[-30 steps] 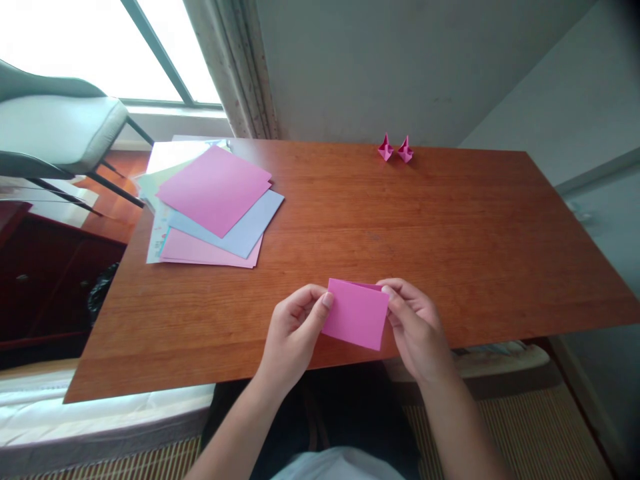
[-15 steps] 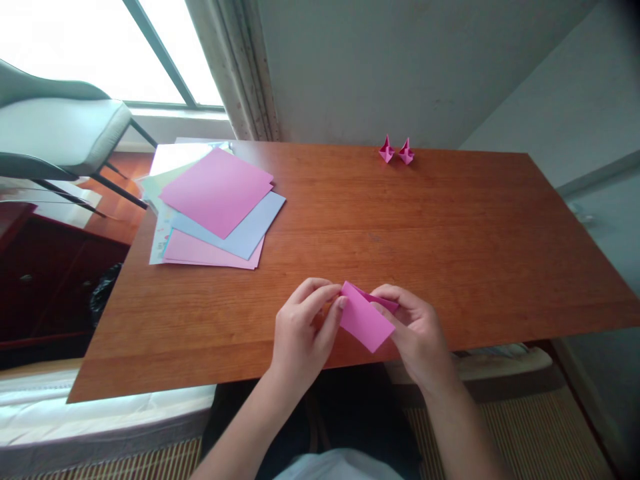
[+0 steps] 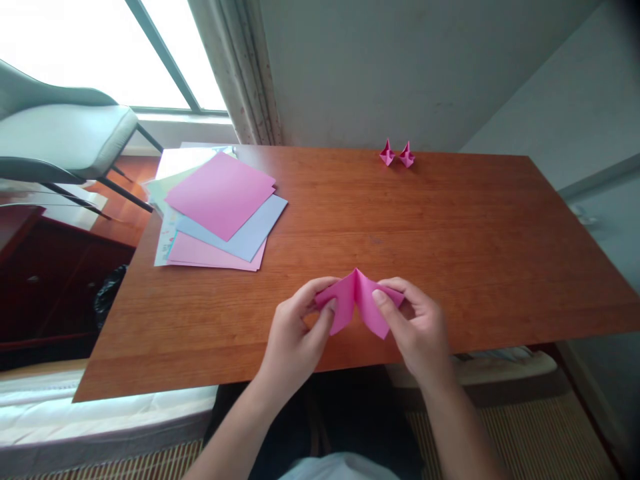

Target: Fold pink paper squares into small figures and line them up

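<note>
A folded sheet of pink paper (image 3: pixel 369 308) is held up between my two hands, over the front part of the table. A crease runs down its middle, and its two halves spread apart like an opened booklet. My left hand (image 3: pixel 303 323) pinches the left half, thumb in front and fingers behind. On the other side, my right hand (image 3: pixel 416 325) grips the right half the same way, its thumb pressed on the front face. The fingertips behind the paper are partly hidden.
On the wooden table (image 3: pixel 450 247), a stack of pink paper sheets (image 3: pixel 223 193) overlaps a blue sheet (image 3: pixel 257 227) at the left. Two small folded pink paper figures (image 3: pixel 397 155) stand by the far edge. A chair (image 3: pixel 65 137) is beyond the table's left side.
The pink paper was a flat folded rectangle; it turned in my hands and its halves parted at the crease. My left hand let go of one edge and took hold of the left half.
</note>
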A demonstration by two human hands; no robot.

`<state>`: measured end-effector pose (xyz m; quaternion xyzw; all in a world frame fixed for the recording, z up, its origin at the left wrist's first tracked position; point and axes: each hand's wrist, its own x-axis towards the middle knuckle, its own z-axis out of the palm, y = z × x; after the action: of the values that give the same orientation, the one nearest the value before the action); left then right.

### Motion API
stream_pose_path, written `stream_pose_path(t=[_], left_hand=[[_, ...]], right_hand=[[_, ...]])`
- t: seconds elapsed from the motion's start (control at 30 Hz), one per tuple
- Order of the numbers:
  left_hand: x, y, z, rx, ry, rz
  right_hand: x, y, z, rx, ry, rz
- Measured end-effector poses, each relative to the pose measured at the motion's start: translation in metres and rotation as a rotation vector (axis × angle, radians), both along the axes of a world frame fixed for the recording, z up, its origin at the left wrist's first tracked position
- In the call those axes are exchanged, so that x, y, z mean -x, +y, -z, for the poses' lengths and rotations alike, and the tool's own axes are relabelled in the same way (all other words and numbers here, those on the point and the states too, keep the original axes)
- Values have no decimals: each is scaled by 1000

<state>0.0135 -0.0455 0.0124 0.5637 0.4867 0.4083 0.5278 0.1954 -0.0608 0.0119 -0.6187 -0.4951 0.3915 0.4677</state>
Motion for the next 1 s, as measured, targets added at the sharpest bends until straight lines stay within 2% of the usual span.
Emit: stream_pose_path(t=[0.07,0.17,0.27,0.37,0.43,0.57,0.63,1.0], left_hand=[[6,8,5,-33,59,-27],[14,19,8,-133,359,-30],[17,27,11,-329,677,-18],[14,30,14,-574,912,-14],[11,32,15,-699,1033,58],[8,37,13,-746,1152,349],[7,40,11,-740,1192,429],[8,50,10,-901,1340,590]], right_hand=[[-11,7,7,60,33,42],[-23,22,17,96,-48,13],[-26,35,22,63,-260,-62],[-24,44,22,-6,-429,-105],[-23,47,22,-52,-502,-126],[-23,50,22,-92,-582,-180],[-24,49,23,-103,-613,-198],[-26,46,33,-313,-807,-229]])
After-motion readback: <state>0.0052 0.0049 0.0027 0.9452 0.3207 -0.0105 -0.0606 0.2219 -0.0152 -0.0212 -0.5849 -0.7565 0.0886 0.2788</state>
